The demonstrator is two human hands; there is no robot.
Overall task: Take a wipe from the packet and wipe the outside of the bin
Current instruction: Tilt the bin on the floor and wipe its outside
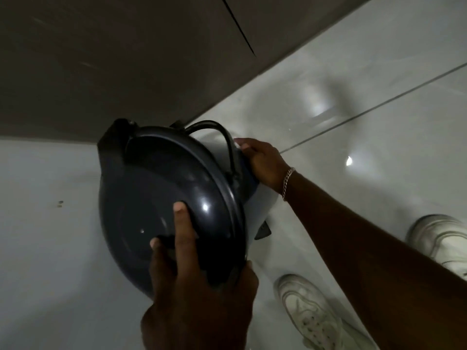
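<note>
Bare floor (379, 72) right of bin (161, 203); cabinet (101, 59) close behind, shoes (310, 314) nearby.

One pedal bin (161, 198) — dark lid, wire handle. Two hands: left hand (192, 294), right hand (262, 165). One chain bracelet (288, 183). Two white sneakers (310, 314) — one wipe (260, 205).

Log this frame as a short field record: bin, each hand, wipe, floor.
bin: dark round pedal bin, lid toward camera, wire handle at its side
left hand: left hand gripping the lid rim, fingers spread over the lid
right hand: right hand pressed on the bin's light outer wall, chain bracelet on the wrist
wipe: white edge at the right fingertips; cannot confirm it is the wipe
packet: not in view
floor: glossy pale tiles, two white trainers at lower right
</note>
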